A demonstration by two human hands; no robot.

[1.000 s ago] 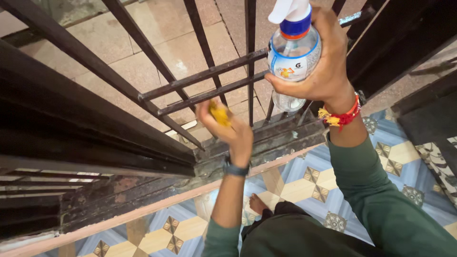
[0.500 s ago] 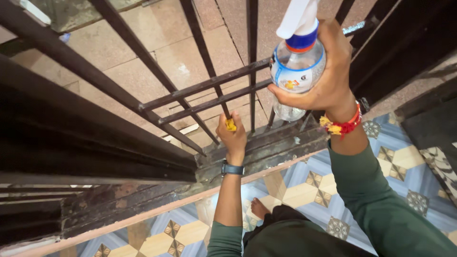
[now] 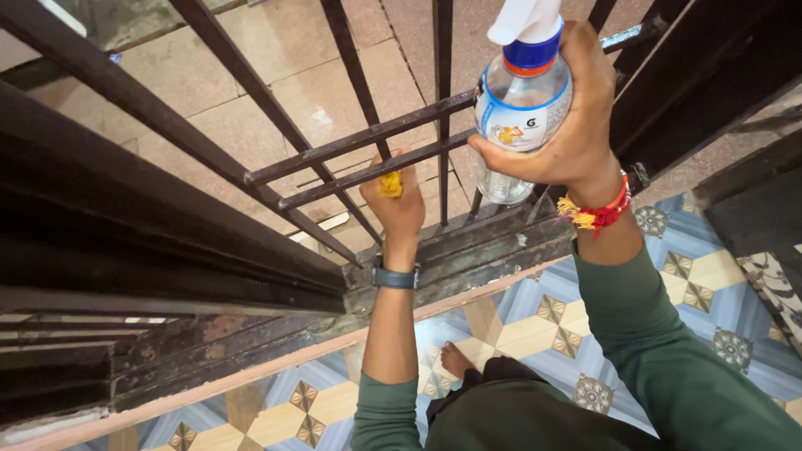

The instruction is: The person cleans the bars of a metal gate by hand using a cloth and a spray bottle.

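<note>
The left hand (image 3: 398,205) is closed around a yellow cloth (image 3: 389,184), pressing it against a dark metal grille bar (image 3: 368,171). The right hand (image 3: 568,117) grips a clear spray bottle (image 3: 520,104) upright, just beside the bars. Below lie a worn sill (image 3: 468,250) and patterned floor tiles (image 3: 535,326).

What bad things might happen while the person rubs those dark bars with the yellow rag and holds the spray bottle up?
The left hand presses a small yellow cloth between close dark metal bars, so knuckles may scrape or get pinched. The right hand holds the clear plastic spray bottle near the gaps, so it might slip through. Drips could make the patterned tile floor slippery for the bare foot.
</note>
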